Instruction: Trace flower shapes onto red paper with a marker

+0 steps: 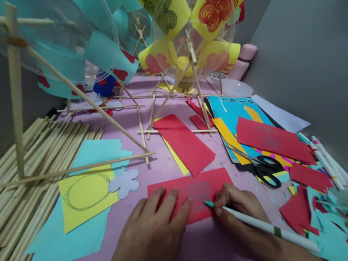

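My left hand [151, 233] lies flat with fingers spread on a red paper strip [217, 180] on the pink table, pressing its left part down. My right hand [242, 210] is closed round a white pen [266, 226] with a teal tip. The tip touches the red strip beside a faint flower outline [198, 192] drawn on it. A pale blue flower cutout [124, 183] lies to the left, at the edge of a yellow sheet [84, 197] with a pencilled oval.
Black-handled scissors [264, 168] lie right of the strip on coloured sheets. Wooden sticks [17, 186] are piled at the left. Stick-framed wheels with teal [67, 46] and yellow [190, 24] paper stand behind. Paper scraps [325, 222] and pens [331, 163] fill the right.
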`<state>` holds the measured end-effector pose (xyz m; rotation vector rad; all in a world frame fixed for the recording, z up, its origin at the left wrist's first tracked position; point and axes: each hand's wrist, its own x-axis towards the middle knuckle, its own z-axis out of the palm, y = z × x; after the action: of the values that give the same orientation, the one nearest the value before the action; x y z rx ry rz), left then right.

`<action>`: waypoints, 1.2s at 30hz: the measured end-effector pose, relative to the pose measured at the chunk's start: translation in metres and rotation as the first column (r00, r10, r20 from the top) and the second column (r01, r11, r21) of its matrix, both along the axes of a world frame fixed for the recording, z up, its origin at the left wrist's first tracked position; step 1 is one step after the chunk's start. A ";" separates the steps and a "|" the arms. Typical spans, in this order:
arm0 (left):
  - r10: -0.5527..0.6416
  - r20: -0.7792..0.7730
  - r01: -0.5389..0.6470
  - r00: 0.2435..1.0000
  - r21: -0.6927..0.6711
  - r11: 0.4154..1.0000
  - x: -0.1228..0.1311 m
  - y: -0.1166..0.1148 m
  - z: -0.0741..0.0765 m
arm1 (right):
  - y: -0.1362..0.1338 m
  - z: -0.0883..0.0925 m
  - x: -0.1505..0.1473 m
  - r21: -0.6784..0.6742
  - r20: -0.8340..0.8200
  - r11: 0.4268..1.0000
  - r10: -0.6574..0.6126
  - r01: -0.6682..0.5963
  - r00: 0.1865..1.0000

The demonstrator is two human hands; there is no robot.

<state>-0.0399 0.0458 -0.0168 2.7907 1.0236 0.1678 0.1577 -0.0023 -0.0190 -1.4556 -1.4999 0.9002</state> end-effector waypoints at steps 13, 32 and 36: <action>0.030 -0.022 -0.030 0.999 -0.014 0.999 0.001 -0.002 0.008 | 0.005 0.003 -0.004 -0.002 0.162 1.000 -0.014 0.014 0.987; 0.035 -0.030 -0.037 0.999 -0.048 0.998 0.000 -0.002 0.008 | 0.003 0.005 -0.002 -0.047 0.052 0.999 0.021 -0.019 0.998; 0.017 -0.045 -0.018 0.999 -0.017 1.000 0.000 -0.001 0.007 | -0.001 -0.003 0.004 -0.066 -0.159 0.995 -0.081 0.071 0.984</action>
<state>-0.0395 0.0443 -0.0102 2.7824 1.0548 0.0987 0.1617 -0.0037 -0.0224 -1.4371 -1.2999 0.9992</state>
